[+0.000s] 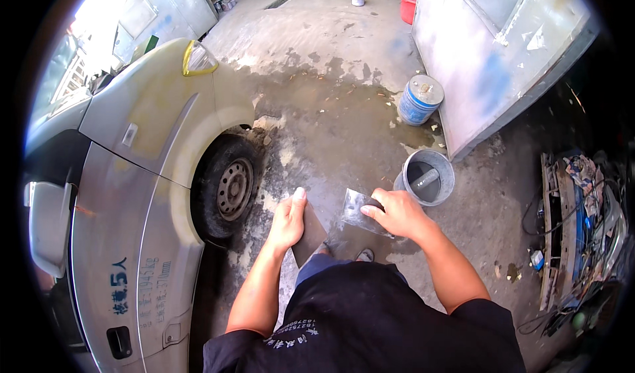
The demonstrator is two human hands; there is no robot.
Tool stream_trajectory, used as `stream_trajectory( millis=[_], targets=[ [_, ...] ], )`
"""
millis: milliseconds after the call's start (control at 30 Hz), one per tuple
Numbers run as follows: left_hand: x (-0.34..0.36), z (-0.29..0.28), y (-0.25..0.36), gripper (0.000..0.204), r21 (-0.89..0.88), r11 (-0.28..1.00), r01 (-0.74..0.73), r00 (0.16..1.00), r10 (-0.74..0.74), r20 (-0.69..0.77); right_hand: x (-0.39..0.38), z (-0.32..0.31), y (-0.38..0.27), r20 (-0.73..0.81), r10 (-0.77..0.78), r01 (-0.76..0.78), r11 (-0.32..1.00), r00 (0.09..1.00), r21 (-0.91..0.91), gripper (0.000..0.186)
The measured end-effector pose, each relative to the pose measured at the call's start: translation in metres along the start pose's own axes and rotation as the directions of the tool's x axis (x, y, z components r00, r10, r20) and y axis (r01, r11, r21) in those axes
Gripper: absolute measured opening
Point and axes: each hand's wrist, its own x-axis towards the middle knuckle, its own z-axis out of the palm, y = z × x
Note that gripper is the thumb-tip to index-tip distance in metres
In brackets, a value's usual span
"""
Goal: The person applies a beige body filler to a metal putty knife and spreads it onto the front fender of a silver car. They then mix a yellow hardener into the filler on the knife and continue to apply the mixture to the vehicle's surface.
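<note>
Stained concrete flooring [350, 135] extends across the work area. At far left we record a parked van [142, 121] with yellowish patches on its body, then its front wheel [236, 187]. Next, we find the left hand [288, 222] gripping a flat dark board [309, 237] at its edge; the thumb extends upward, while the other fingers are mostly hidden and we cannot tell their spread. Just right of the board, apart from it, we note a metal spreader [352, 209] with pale smears, pinched between the thumb and curled fingers of the right hand [400, 213]. We judge the board best kept level and steady, the blade low-angled under even thumb pressure. Farther right stands a grey bucket [448, 180] holding liquid and a clear bottle [425, 178].
</note>
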Motion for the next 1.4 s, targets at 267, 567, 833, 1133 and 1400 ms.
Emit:
stream_trajectory(
  millis=[267,567,833,1133,1400],
  targets=[
    [0.013,0.009,0.015,0.016,0.224,0.845,-0.485,0.837,0.374,0.4,0.022,0.024,-0.031,0.199,-0.303,0.344,0.914,0.932,-0.215,0.028],
    [0.041,-0.055,-0.01,0.015,0.046,0.952,-0.302,0.9,0.269,0.343,0.08,0.039,-0.056,0.248,-0.291,0.331,0.934,0.924,-0.136,0.032],
    [0.072,-0.1,-0.031,0.025,-0.22,0.975,-0.007,0.943,0.08,0.324,0.137,0.06,-0.084,0.25,-0.231,0.251,0.967,0.94,-0.049,0.032],
    [0.121,-0.127,-0.023,0.026,-0.145,0.986,-0.088,0.923,0.135,0.359,0.186,0.054,-0.087,0.292,-0.054,0.02,0.993,0.955,0.118,0.031],
    [0.18,-0.106,-0.029,0.02,-0.162,0.987,-0.007,0.944,0.06,0.325,0.25,0.035,-0.034,0.233,0.027,-0.071,0.981,0.972,0.183,0.031]
  ],
)
